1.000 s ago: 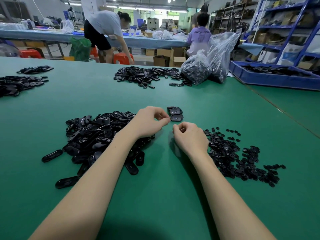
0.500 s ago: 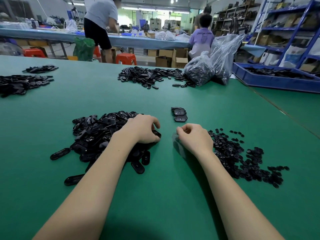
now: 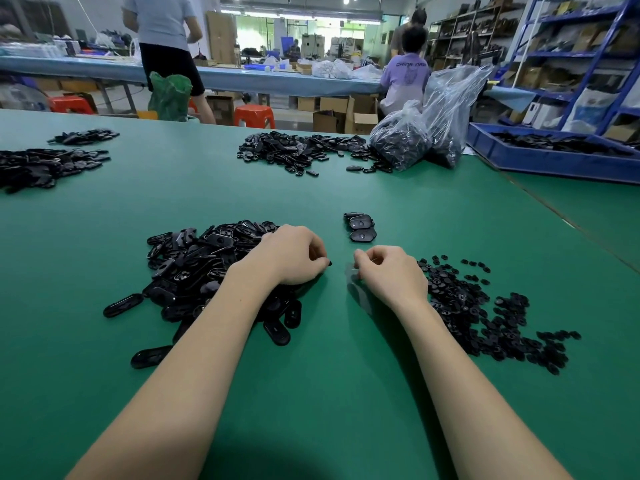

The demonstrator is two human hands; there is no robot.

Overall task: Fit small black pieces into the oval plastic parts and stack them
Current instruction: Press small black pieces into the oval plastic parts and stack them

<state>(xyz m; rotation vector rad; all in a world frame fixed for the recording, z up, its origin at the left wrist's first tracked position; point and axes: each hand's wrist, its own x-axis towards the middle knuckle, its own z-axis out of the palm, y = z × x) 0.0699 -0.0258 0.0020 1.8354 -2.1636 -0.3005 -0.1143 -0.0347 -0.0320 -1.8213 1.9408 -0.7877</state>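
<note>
My left hand (image 3: 291, 256) curls into the near-left ovals (image 3: 207, 265), seemingly gripping one; my right hand (image 3: 391, 271) curls beside the pieces (image 3: 478, 306), contents hidden. I'd lift one cleanly, toward the stack (image 3: 360, 226).

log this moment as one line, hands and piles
left hand: on oval parts pile, gripping one | right hand: curled beside small pieces pile | finished stack: beyond hands

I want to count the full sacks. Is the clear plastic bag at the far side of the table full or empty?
Full: the clear plastic bag bulges with dark parts. It stands on the green table.
</note>
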